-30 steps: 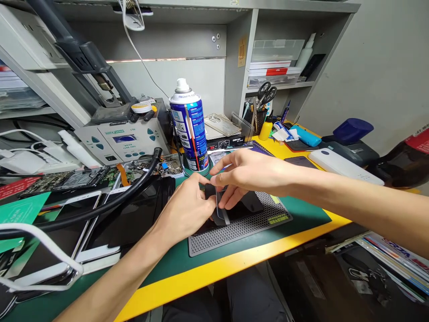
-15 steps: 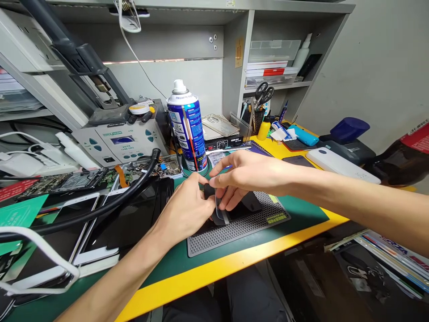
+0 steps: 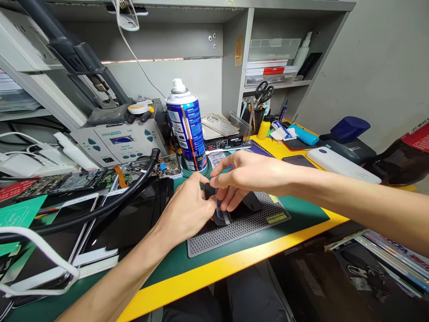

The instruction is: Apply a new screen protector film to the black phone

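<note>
A black phone-like panel [image 3: 248,203] lies on a grey perforated mat [image 3: 214,243], partly covered by my hands. Over its left part stands the edge of a thin clear film [image 3: 219,214], with a pale strip at its lower end. My right hand [image 3: 241,176] reaches in from the right, thumb and index finger pinched at the film's upper corner, other fingers curled below over the panel. My left hand [image 3: 191,203] is closed at the left side of the film, its index fingertip close to the right one. What the left fingers grip is hidden.
Behind the hands stands a blue spray can [image 3: 186,127]. On the left are a hot-air station [image 3: 122,141], a black hose [image 3: 134,192], circuit boards and several phone screens [image 3: 127,219]. A white power bank [image 3: 342,164] lies at right. The desk's yellow edge [image 3: 201,286] runs in front.
Both hands keep almost the same pose at the film and panel. The camera view has shifted very slightly; nothing else has visibly moved.
</note>
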A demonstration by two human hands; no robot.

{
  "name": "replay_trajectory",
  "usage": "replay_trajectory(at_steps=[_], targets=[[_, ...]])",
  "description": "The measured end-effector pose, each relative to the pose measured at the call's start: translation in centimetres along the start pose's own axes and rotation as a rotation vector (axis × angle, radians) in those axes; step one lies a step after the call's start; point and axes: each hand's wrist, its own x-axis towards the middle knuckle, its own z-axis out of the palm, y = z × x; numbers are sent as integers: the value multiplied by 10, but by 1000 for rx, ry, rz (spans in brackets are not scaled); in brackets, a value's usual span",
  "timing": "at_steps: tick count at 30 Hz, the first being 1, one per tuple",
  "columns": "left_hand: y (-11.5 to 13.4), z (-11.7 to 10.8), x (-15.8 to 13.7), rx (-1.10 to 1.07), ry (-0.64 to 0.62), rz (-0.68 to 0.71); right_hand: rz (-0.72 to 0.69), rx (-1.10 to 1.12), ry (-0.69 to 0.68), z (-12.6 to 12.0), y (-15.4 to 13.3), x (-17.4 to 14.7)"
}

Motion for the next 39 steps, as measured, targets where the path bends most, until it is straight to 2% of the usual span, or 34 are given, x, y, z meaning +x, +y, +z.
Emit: replay_trajectory(at_steps=[25, 33, 39], targets=[[-1, 4, -1, -31, -5, -24, -6, -43, -1, -3, 3, -1], [8, 3, -3, -35, -15, -52, -4, -46, 12, -2, 3, -3], [11, 3, -5, -22, -1, -77, -25, -40, 35, -19, 7, -9]])
